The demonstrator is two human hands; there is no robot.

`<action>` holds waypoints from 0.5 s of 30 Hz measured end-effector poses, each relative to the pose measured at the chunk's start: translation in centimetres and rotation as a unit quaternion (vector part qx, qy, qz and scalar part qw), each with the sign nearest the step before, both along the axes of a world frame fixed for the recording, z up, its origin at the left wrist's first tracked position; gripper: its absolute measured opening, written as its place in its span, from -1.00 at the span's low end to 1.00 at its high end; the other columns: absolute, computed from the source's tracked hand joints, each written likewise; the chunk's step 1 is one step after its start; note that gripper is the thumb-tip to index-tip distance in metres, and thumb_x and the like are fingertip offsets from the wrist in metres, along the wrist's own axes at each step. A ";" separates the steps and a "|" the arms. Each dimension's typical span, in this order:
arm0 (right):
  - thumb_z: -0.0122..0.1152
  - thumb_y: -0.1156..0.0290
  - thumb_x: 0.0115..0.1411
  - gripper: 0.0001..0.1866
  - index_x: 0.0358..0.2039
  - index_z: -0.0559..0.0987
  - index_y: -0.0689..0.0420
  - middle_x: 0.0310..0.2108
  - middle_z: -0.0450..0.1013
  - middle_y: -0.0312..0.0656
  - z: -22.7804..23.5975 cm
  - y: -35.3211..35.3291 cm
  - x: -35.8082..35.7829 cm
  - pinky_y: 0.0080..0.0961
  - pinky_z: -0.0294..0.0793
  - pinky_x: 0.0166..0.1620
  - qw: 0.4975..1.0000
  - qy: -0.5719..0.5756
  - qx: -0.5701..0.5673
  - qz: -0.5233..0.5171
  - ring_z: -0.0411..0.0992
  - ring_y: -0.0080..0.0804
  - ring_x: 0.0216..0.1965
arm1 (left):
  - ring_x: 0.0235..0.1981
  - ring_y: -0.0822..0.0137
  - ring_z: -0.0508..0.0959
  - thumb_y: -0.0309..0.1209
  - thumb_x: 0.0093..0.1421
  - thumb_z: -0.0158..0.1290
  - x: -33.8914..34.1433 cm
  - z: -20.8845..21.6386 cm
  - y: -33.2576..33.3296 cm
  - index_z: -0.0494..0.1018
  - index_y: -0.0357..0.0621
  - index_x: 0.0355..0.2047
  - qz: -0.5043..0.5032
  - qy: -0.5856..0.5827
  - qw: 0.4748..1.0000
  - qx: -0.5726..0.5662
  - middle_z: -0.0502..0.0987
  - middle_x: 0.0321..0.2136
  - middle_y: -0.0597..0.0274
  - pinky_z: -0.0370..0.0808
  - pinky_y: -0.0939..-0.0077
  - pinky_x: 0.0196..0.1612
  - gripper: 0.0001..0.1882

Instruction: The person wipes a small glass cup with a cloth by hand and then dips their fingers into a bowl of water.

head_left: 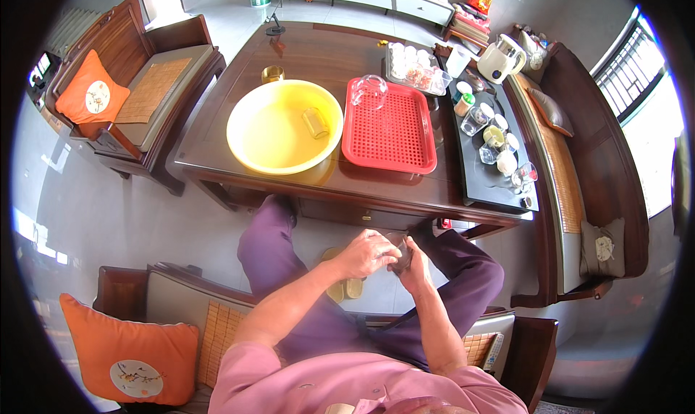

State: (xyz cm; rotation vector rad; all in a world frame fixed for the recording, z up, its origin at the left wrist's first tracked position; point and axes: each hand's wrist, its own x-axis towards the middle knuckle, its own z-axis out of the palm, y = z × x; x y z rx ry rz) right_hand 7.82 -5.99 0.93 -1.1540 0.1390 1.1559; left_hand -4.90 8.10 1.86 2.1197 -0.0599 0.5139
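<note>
Above my lap, between my knees, a small clear glass cup (397, 252) is held in both hands. My right hand (415, 268) wraps round its side. The fingers of my left hand (371, 253) are closed at its near left rim; whether they pinch anything else is hidden. On the table ahead stands a yellow basin (250, 142), with a glass cup (316, 123) lying on its side in it. Right of the basin is a red perforated tray (387, 135), holding a clear glass vessel (369, 93) at its far left corner.
The dark wooden table (210, 135) carries a brownish glass mug (273, 73) behind the basin and an egg carton (416, 70). A black tea tray (481, 178) with several cups and a white kettle (501, 59) lie to the right. Wooden sofas flank the table.
</note>
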 end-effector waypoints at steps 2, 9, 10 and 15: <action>-0.21 0.10 0.46 -0.62 0.03 0.45 0.07 -0.14 0.53 -0.18 -0.4 0.0 -0.1 -0.32 0.52 -0.28 0.999 0.011 0.032 -0.011 0.53 -0.34 -0.24 | -0.18 0.34 0.55 -0.27 0.26 0.10 0.1 -0.5 0.0 0.60 -0.02 -0.24 0.024 -0.025 0.997 0.062 0.61 -0.35 0.31 0.31 0.31 0.06 -0.83; -0.21 0.21 0.46 -0.60 0.13 0.44 0.13 0.02 0.51 -0.16 -1.8 0.0 0.0 -0.31 0.53 -0.04 0.995 -0.014 0.097 -0.008 0.51 -0.31 -0.04 | -0.19 0.39 0.55 -0.33 0.22 0.11 0.2 -1.0 0.0 0.57 -0.01 -0.25 0.077 -0.041 0.968 0.235 0.57 -0.36 0.36 0.34 0.33 0.04 -0.87; -0.20 0.22 0.46 -0.60 0.13 0.45 0.15 0.03 0.51 -0.15 -1.9 0.0 0.0 -0.31 0.54 -0.03 0.996 -0.022 0.086 -0.011 0.51 -0.31 -0.03 | -0.19 0.38 0.55 -0.31 0.22 0.12 0.2 -1.0 0.1 0.57 -0.02 -0.23 0.070 -0.041 0.965 0.249 0.56 -0.36 0.36 0.34 0.33 0.04 -0.85; -0.11 0.26 0.43 -0.62 0.11 0.46 0.19 -0.09 0.56 -0.13 -2.8 -1.0 0.2 -0.35 0.58 -0.09 0.996 -0.061 0.059 0.007 0.57 -0.32 -0.14 | -0.19 0.36 0.55 -0.30 0.20 0.14 0.3 -1.3 -0.2 0.56 -0.02 -0.22 0.081 -0.008 0.964 0.251 0.56 -0.35 0.35 0.36 0.33 0.00 -0.83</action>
